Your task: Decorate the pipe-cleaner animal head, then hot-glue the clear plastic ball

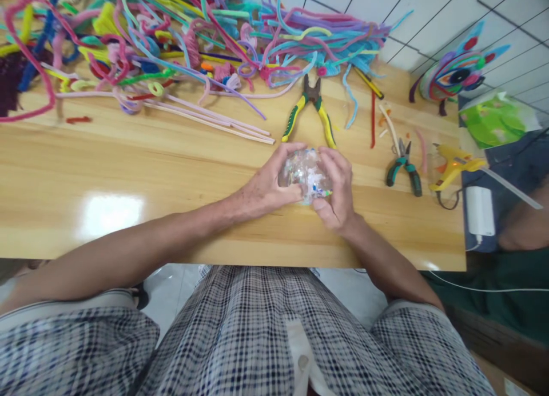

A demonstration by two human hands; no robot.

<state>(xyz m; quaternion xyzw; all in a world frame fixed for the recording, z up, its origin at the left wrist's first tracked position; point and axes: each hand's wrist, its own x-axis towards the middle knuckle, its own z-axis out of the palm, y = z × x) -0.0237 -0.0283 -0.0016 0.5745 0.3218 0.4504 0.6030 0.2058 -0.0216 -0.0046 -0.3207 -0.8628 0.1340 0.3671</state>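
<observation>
Between my two hands is a clear, rounded ball-like thing (305,170) with shiny, coloured bits in or on it. My left hand (278,182) curves around its left side, thumb pressed to the near face. On the right side, my right hand (338,187) grips it with bent fingers and thumb. Just beyond the hands lie large pliers (311,96) with yellow and green handles, spread apart. Smaller pliers (404,170) with teal and black handles rest farther right.
A tangled heap of coloured pipe cleaners (193,42) covers the back left of the table (64,179). At right are a yellow glue gun (457,164), a white power block (480,210), a green packet (493,119) and a colourful animal figure (454,79). Another person's arm (529,222) shows at far right.
</observation>
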